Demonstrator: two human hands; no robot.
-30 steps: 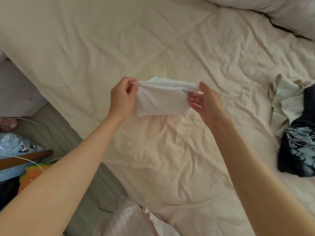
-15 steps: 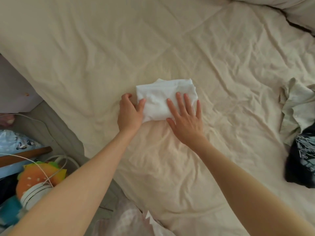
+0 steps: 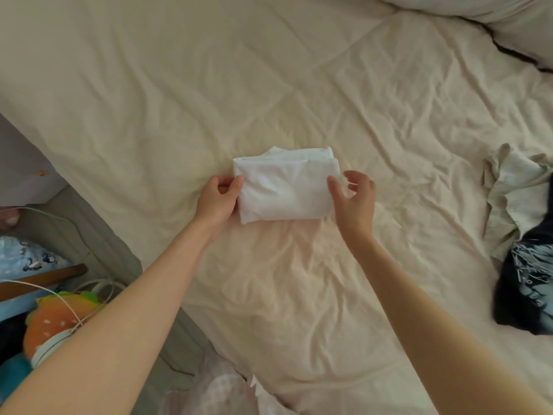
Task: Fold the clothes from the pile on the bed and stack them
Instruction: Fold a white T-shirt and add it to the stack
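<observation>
Head view: bare forearms reach forward to a folded white cloth (image 3: 284, 190) lying mid-bed (image 3: 149, 100). Left hand (image 3: 217, 199) pinches its left edge; right hand (image 3: 354, 196) pinches its right edge. Rightward, well apart, lies the pile (image 3: 520, 235).

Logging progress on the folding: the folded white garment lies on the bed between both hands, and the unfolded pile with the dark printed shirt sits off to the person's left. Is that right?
Not quite. In the head view the pile with the dark printed shirt lies to the person's right, not left. The rest holds: the folded white garment lies on the bed between the left hand and the right hand.
</observation>
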